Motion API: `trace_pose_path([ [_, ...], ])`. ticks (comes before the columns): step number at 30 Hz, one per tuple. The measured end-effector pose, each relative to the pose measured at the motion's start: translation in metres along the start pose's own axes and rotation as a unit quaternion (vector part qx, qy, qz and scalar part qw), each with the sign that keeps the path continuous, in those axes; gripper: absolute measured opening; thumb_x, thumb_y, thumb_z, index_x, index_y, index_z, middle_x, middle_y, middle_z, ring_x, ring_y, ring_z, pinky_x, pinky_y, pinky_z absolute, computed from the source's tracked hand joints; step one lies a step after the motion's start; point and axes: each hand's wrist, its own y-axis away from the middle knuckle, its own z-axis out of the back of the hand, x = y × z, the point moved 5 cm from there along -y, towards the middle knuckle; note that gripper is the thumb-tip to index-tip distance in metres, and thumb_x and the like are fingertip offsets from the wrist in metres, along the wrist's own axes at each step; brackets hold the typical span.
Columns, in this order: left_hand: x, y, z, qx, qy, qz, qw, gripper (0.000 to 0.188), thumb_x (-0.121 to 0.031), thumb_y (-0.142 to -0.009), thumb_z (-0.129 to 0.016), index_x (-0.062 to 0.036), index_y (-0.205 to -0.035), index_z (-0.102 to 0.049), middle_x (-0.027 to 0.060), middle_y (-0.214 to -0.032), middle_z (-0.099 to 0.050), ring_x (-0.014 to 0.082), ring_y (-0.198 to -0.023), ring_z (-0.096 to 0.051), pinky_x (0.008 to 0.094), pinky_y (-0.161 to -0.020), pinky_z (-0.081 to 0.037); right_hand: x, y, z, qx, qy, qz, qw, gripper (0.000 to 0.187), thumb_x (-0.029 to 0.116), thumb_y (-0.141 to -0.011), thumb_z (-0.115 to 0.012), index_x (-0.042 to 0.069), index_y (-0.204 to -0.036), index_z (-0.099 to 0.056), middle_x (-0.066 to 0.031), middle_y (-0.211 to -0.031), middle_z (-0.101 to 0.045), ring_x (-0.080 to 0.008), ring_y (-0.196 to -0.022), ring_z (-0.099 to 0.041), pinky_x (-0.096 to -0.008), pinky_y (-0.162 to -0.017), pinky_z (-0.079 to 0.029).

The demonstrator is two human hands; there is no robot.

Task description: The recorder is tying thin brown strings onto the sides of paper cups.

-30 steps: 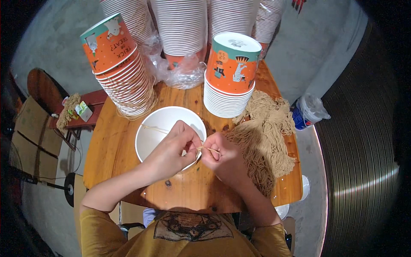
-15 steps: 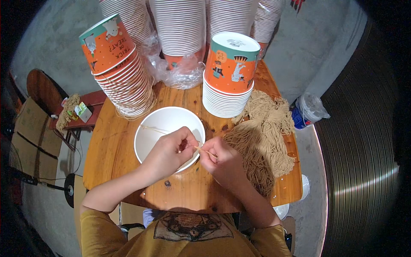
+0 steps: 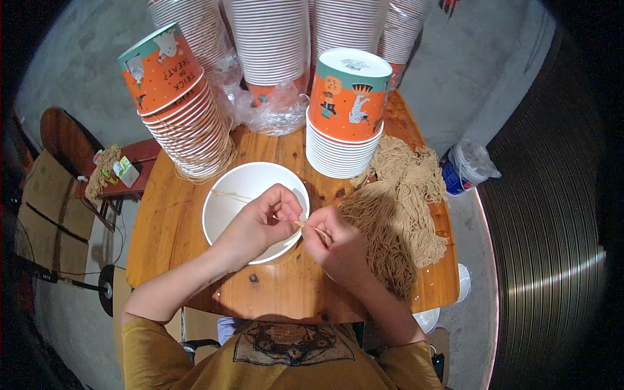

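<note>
In front of me stands an open white tub (image 3: 207, 218), its round mouth facing up. Over its right rim, my left hand (image 3: 257, 227) pinches a thin tan cord (image 3: 229, 195), part of which lies across the inside of the tub. Close beside it, almost fingertip to fingertip, my right hand (image 3: 339, 247) is closed on the same cord. Whether the cord is knotted or passes through the tub wall is hidden by my fingers. To the right of my right hand lies a large bundle of tan cords (image 3: 416, 208).
Back left leans a stack of orange printed paper buckets (image 3: 172, 75) with cords draped around it. A shorter upside-down stack (image 3: 351, 107) stands back right. Tall wrapped stacks (image 3: 270, 39) and crumpled clear plastic (image 3: 279, 110) fill the far edge. A blue-and-white pail (image 3: 463, 172) stands beyond the table.
My left fingers have shifted slightly and opened a little around the cord. The right hand stays nearly in place, still pinching.
</note>
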Motion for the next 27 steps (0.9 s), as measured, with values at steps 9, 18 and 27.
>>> trace_pose_path([
  [9, -0.006, 0.000, -0.001, 0.025, -0.057, -0.006, 0.998, 0.033, 0.003, -0.083, -0.060, -0.0078, -0.111, -0.047, -0.0037, -0.086, -0.049, 0.0048, -0.081, -0.046, 0.0203, -0.078, -0.038, -0.021, 0.003, -0.013, 0.034, -0.290, -0.196, 0.936, 0.007, 0.008, -0.090, -0.055, 0.004, -0.088, -0.050, 0.0027, -0.069, -0.050, -0.0042, -0.065, -0.045, -0.0223, -0.059, -0.038],
  [18, -0.013, 0.001, -0.004, 0.036, -0.126, -0.054, 0.990, 0.034, 0.001, -0.086, -0.060, -0.0063, -0.115, -0.044, -0.0026, -0.085, -0.049, 0.0061, -0.082, -0.048, 0.0219, -0.080, -0.040, -0.023, 0.002, -0.012, 0.036, -0.281, -0.213, 0.935, 0.009, 0.011, -0.090, -0.056, 0.004, -0.087, -0.051, 0.0034, -0.070, -0.050, -0.0042, -0.066, -0.045, -0.0224, -0.060, -0.038],
  [27, -0.005, -0.006, -0.002, 0.047, -0.029, 0.003, 0.998, 0.034, 0.002, -0.086, -0.060, -0.0048, -0.114, -0.043, -0.0019, -0.087, -0.050, 0.0062, -0.084, -0.049, 0.0208, -0.081, -0.041, -0.028, 0.006, -0.009, 0.002, -0.211, -0.090, 0.973, 0.015, 0.008, -0.086, -0.061, 0.007, -0.098, -0.052, -0.0001, -0.066, -0.054, -0.0109, -0.054, -0.051, -0.0264, -0.051, -0.042],
])
